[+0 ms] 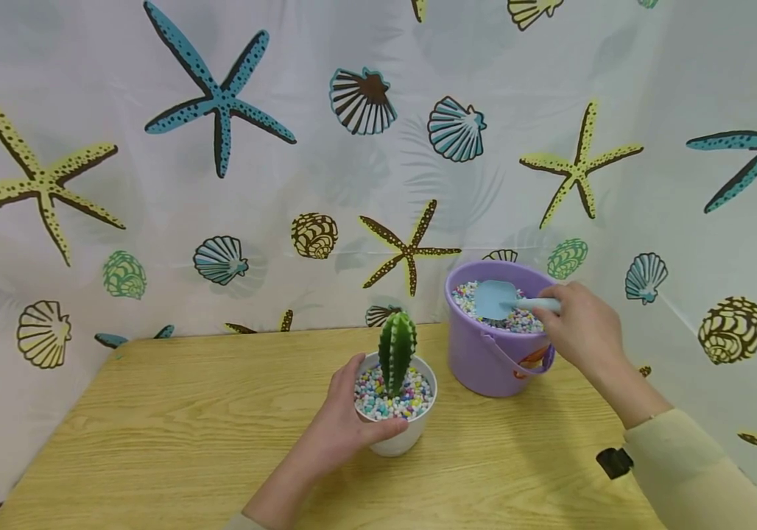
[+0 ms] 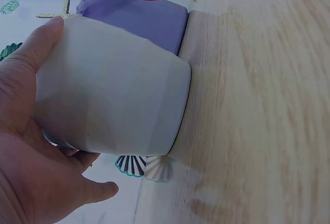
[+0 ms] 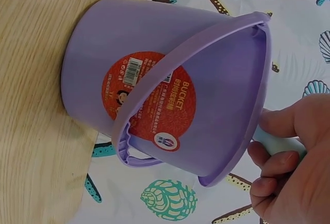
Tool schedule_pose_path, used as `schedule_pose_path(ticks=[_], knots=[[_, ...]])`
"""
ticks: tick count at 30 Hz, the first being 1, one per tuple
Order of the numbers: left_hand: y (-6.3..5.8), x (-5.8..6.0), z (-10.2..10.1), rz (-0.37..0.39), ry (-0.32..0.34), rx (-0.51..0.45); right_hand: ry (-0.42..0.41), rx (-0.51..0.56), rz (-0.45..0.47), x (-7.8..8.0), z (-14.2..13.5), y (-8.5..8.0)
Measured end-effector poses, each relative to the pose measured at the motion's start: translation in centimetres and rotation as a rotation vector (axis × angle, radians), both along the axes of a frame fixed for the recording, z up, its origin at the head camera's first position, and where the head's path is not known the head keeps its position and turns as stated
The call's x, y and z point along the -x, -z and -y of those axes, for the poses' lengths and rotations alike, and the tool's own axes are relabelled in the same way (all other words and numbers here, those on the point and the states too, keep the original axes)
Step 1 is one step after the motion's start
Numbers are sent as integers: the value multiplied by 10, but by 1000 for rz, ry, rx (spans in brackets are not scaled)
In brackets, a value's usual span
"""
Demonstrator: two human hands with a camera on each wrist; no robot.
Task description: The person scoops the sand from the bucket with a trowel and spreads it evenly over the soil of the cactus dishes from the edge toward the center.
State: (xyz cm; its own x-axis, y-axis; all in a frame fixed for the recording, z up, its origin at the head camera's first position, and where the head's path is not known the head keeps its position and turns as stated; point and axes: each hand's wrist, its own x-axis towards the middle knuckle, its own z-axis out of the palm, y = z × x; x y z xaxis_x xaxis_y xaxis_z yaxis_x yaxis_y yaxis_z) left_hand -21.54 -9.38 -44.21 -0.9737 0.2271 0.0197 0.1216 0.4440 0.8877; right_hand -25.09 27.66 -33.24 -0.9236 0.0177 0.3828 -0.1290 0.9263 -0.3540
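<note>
A green cactus (image 1: pixel 397 355) stands upright in a white flower pot (image 1: pixel 397 444), its base ringed by small multicoloured pebbles (image 1: pixel 372 397). My left hand (image 1: pixel 340 421) holds this pot from its left side, thumb and fingers around the upper part; the left wrist view shows the pot's wall (image 2: pixel 116 87) resting on the table. To the right is a purple bucket (image 1: pixel 484 368) with similar pebbles inside. My right hand (image 1: pixel 584 324) grips the handle of a light blue toy shovel (image 1: pixel 495 299), whose blade lies over the bucket's pebbles. The bucket hides the blade in the right wrist view.
The wooden table (image 1: pixel 206 412) carries both containers. Behind it hangs a white cloth (image 1: pixel 272 177) printed with starfish and shells. The bucket's purple handle (image 3: pixel 170 64) hangs down across its red label (image 3: pixel 180 100). A small black object (image 1: pixel 615 463) is by my right sleeve.
</note>
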Motion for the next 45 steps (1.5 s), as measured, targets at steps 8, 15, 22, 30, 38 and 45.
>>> schedule_pose_path(ticks=[8, 15, 22, 30, 38, 45], knots=[[0, 1, 1, 5, -3, 5, 0, 33, 67, -3, 0, -4], [0, 1, 2, 1, 1, 2, -24, 141, 158, -7, 0, -12], [-1, 0, 2, -10, 5, 1, -35, 212, 217, -7, 3, -15], [-2, -1, 2, -13, 10, 3, -21, 251, 237, -2, 7, -11], [-1, -2, 2, -14, 6, 8, 9, 259, 242, 2, 9, -7], [-1, -2, 1, -15, 10, 4, 23, 266, 229, 1, 7, -6]])
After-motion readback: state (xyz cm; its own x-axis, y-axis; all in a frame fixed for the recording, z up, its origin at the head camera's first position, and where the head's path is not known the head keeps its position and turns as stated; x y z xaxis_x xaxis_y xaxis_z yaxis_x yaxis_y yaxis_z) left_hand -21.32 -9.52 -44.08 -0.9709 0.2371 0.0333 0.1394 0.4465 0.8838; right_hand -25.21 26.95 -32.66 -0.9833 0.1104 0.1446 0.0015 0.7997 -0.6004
